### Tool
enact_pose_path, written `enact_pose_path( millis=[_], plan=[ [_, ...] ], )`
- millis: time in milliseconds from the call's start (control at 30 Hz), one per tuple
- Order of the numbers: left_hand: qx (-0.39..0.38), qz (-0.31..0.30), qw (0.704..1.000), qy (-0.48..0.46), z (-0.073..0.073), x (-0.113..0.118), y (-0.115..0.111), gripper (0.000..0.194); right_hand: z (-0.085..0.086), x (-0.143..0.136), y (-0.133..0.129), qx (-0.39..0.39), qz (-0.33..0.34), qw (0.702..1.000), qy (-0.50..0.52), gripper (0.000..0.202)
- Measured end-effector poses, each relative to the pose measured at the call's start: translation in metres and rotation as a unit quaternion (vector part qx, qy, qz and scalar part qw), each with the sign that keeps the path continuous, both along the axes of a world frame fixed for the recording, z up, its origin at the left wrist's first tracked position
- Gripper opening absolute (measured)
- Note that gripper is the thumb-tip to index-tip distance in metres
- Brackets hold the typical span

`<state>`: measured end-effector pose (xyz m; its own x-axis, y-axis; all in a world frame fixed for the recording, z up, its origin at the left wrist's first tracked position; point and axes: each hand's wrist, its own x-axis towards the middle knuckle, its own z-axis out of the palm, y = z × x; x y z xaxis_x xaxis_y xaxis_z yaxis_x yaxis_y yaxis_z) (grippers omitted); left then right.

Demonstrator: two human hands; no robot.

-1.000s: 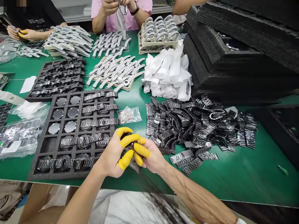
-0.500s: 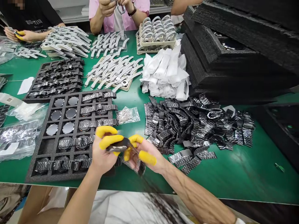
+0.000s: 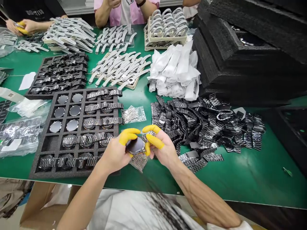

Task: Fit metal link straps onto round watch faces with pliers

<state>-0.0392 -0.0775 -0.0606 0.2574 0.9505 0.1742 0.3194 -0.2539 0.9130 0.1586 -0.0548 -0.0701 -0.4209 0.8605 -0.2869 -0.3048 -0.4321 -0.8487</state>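
Observation:
My left hand (image 3: 117, 155), yellow covers on its fingertips, grips a round dark watch case (image 3: 135, 145) by its edge, the glass facing up. At the case's right side my right hand (image 3: 166, 150), also with yellow fingertip covers, pinches a dark metal watch band (image 3: 150, 133). Whether band and case are joined is hidden by the fingers. Just below them lies a heap of thin metal pins (image 3: 139, 162) on the table. A black foam tray (image 3: 51, 142) to the left holds bare watch cases and several watches with metal bands.
Loose black metal bands (image 3: 192, 121) pile up at the right. Behind them are white wrapped bundles (image 3: 176, 72) and stacked black foam trays (image 3: 242, 73). A bag of pins (image 3: 133, 114) lies mid-table on the green surface (image 3: 251, 179). Co-workers sit opposite, near white-strapped watches (image 3: 122, 68).
Both hands have shifted slightly right and up. The watch case has turned from edge-on to glass up, and my right fingers have closed in beside it on the band.

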Motion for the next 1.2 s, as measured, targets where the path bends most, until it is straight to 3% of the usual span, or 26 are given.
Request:
enact_pose_path(
  millis=[67,167,233,267,300,367,467,500,567,767,1000,1067,1200],
  plan=[
    [-0.061,-0.020,0.998,0.002,-0.005,0.001,-0.001,0.033,-0.001,0.001,0.000,0.010,0.006,1.000,-0.001,0.045],
    [-0.116,0.018,0.990,-0.078,-0.001,0.001,0.000,0.033,-0.004,0.009,0.003,0.044,0.003,0.998,-0.037,0.044],
    [-0.147,0.080,0.970,-0.175,0.006,0.000,0.002,0.035,-0.006,0.020,0.009,0.096,0.053,0.987,-0.121,0.035],
    [-0.169,0.112,0.953,-0.227,0.011,0.000,0.003,0.039,-0.007,0.024,0.012,0.134,0.109,0.968,-0.183,0.028],
    [-0.191,0.139,0.933,-0.272,0.015,-0.001,0.004,0.043,-0.006,0.028,0.015,0.177,0.179,0.934,-0.254,0.020],
    [-0.222,0.170,0.902,-0.328,0.022,-0.003,0.007,0.051,-0.003,0.029,0.016,0.255,0.294,0.829,-0.401,0.010],
    [-0.250,0.169,0.878,-0.373,0.028,-0.005,0.009,0.052,0.002,0.016,0.010,0.301,0.329,0.685,-0.576,0.008],
    [-0.255,0.162,0.874,-0.381,0.028,-0.006,0.009,0.050,0.003,0.011,0.008,0.305,0.328,0.656,-0.607,0.009],
    [-0.255,0.154,0.871,-0.391,0.027,-0.006,0.009,0.047,0.005,0.003,0.005,0.315,0.337,0.626,-0.629,0.013],
    [-0.252,0.145,0.872,-0.394,0.026,-0.005,0.007,0.050,0.004,0.006,0.009,0.329,0.351,0.613,-0.627,0.020],
    [-0.249,0.126,0.882,-0.380,0.026,-0.002,0.007,0.052,0.005,0.001,0.003,0.322,0.349,0.596,-0.647,0.015],
    [-0.254,0.128,0.884,-0.371,0.028,-0.001,0.007,0.055,0.004,0.003,0.005,0.323,0.347,0.608,-0.637,0.016],
    [-0.262,0.135,0.885,-0.360,0.031,0.000,0.007,0.060,0.003,0.012,0.013,0.330,0.343,0.659,-0.583,0.017]
  ],
)
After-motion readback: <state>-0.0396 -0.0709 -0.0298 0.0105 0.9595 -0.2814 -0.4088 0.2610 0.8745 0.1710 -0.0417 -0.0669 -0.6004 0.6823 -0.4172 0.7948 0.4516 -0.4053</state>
